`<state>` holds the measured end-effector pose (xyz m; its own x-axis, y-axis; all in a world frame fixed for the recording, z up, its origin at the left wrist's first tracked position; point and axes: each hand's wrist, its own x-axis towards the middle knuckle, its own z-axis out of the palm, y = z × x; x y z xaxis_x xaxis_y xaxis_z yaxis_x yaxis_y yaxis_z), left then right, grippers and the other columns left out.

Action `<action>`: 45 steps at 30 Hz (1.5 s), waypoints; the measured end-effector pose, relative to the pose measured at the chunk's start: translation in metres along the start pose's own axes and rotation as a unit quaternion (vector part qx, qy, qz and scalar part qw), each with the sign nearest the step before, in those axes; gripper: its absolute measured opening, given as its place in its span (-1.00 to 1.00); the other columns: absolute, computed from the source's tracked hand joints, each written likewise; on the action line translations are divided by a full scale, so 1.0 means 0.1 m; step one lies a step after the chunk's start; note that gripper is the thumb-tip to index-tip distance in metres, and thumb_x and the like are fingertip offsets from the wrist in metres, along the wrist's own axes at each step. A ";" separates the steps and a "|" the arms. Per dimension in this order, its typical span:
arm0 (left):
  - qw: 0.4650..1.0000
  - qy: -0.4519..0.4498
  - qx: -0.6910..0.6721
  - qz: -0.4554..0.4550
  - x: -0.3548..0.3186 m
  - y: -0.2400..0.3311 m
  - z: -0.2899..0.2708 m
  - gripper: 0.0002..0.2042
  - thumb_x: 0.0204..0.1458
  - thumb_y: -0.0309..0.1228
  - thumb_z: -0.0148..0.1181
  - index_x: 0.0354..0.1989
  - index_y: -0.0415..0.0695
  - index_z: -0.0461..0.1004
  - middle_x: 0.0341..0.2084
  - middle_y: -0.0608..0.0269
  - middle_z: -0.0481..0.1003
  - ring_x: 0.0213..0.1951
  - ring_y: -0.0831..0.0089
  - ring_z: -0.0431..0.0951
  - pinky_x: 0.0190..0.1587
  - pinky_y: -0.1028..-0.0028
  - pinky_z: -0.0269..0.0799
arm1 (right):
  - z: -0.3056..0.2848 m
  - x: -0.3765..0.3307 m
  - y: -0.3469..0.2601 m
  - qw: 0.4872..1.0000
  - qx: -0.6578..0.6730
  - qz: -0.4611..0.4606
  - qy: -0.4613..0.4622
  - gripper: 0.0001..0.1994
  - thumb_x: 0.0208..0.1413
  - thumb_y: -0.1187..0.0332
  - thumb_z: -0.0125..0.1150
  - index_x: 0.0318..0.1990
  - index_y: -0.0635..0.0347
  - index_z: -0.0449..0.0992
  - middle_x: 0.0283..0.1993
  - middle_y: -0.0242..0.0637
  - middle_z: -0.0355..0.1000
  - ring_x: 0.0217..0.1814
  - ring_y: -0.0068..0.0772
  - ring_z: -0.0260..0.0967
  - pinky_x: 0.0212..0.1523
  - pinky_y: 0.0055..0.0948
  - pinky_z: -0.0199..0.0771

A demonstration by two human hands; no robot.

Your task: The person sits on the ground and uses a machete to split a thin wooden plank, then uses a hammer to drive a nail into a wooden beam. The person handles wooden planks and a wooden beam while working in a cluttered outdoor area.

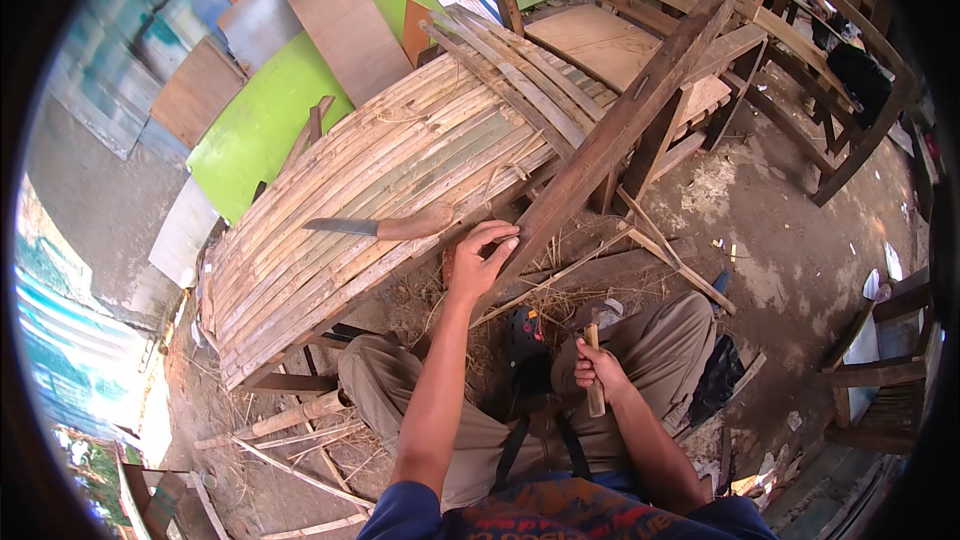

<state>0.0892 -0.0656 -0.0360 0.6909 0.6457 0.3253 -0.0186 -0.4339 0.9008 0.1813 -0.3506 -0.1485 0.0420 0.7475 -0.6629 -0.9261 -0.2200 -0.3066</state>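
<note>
The brown beam [620,120] slants past the bench [370,170] at its right end; the left hand [484,248] touches it, but I can't tell its grip; the right hand [600,370] squeezes a wooden handle [591,336]; a knife [400,227] lies near the bench's front edge; dirt floor [780,210] spreads right

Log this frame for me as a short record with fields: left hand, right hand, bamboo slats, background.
Left hand: the left hand touches the dark wooden beam near its lower end; whether it pinches anything small is unclear.
Right hand: the right hand grips a wooden-handled tool, apparently a hammer, upper end indistinct.
Bamboo slats: on the bamboo slats lies a knife, blade pointing left.
Background: a bright green panel and a wooden bench.
</note>
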 end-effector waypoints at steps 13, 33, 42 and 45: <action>0.937 -0.181 0.234 -0.184 0.04 -0.02 -0.10 -0.08 -0.15 0.10 0.48 0.32 -0.24 0.28 0.13 -0.16 0.46 0.18 0.03 0.47 0.22 0.16 0.34 | 0.13 -0.03 0.01 0.986 -0.106 -0.089 0.097 -0.69 0.30 0.09 0.21 -0.28 0.05 0.27 -0.54 -0.49 0.17 -0.63 -0.59 0.15 -0.63 -0.47 0.28; 0.921 -0.028 0.292 -0.258 -0.57 0.09 -0.05 -0.42 -0.11 0.03 0.44 -0.21 -0.35 0.63 -0.36 -0.14 0.64 -0.26 0.07 0.68 -0.14 0.20 0.51 | 0.01 0.22 0.16 0.956 -0.188 -0.132 0.184 -0.62 0.31 0.03 0.17 -0.31 0.17 0.31 -0.57 -0.39 0.26 -0.66 -0.50 0.27 -0.64 -0.39 0.34; 0.891 -0.034 0.290 -0.348 -0.63 0.19 0.19 -0.38 -0.15 0.07 0.44 -0.23 -0.37 0.62 -0.37 -0.17 0.63 -0.22 0.03 0.67 -0.12 0.17 0.51 | 0.07 0.16 0.20 0.966 -0.146 -0.131 0.171 -0.59 0.29 -0.03 0.16 -0.30 0.16 0.32 -0.56 -0.38 0.25 -0.63 -0.46 0.28 -0.60 -0.36 0.37; 0.903 0.012 0.291 -0.315 -0.80 -0.19 0.14 -0.35 -0.18 0.12 0.43 -0.26 -0.37 0.63 -0.39 -0.18 0.62 -0.24 0.02 0.67 -0.14 0.17 0.52 | 0.15 0.11 0.27 0.964 -0.144 -0.129 0.179 -0.59 0.29 -0.03 0.16 -0.30 0.17 0.32 -0.56 -0.38 0.27 -0.64 -0.45 0.29 -0.60 -0.34 0.37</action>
<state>0.0439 -0.1179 -0.0832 0.4157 0.8901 -0.1867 0.7611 -0.2280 0.6072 0.1511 -0.3390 -0.1536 0.4330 0.5471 -0.7164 -0.7262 -0.2592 -0.6368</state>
